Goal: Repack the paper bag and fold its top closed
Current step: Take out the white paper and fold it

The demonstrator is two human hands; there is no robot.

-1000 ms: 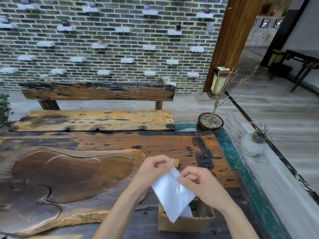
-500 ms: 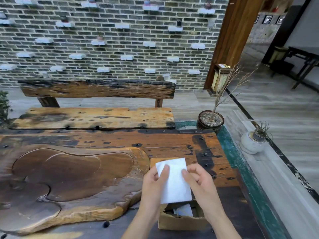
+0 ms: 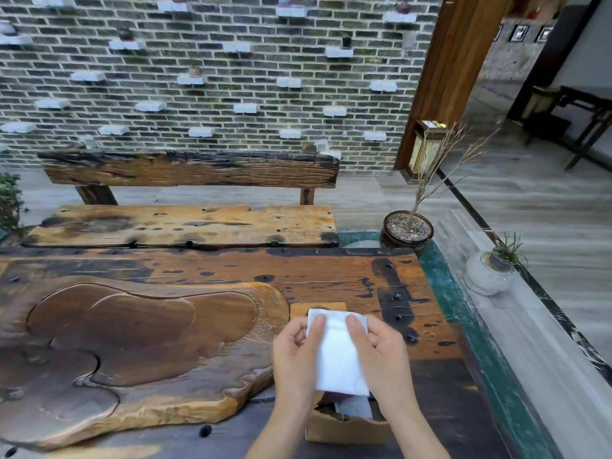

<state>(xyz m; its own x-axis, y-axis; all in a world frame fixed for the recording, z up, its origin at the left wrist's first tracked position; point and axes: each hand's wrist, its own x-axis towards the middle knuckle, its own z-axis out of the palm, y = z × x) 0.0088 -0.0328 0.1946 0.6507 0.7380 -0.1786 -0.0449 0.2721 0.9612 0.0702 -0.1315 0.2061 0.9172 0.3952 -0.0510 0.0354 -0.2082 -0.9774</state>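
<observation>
Your left hand (image 3: 296, 354) and right hand (image 3: 381, 352) pinch the white napkin (image 3: 337, 356) at its side edges; it is light and soft. The open paper bag (image 3: 344, 429) waits at 6 o'clock.

Paper bag (image 3: 344, 429): far wall and most contents hidden behind white packet (image 3: 337, 356); something pale inside, prob. paper. Both forearms cut off at near edge. Wall pots too small to ID.
</observation>
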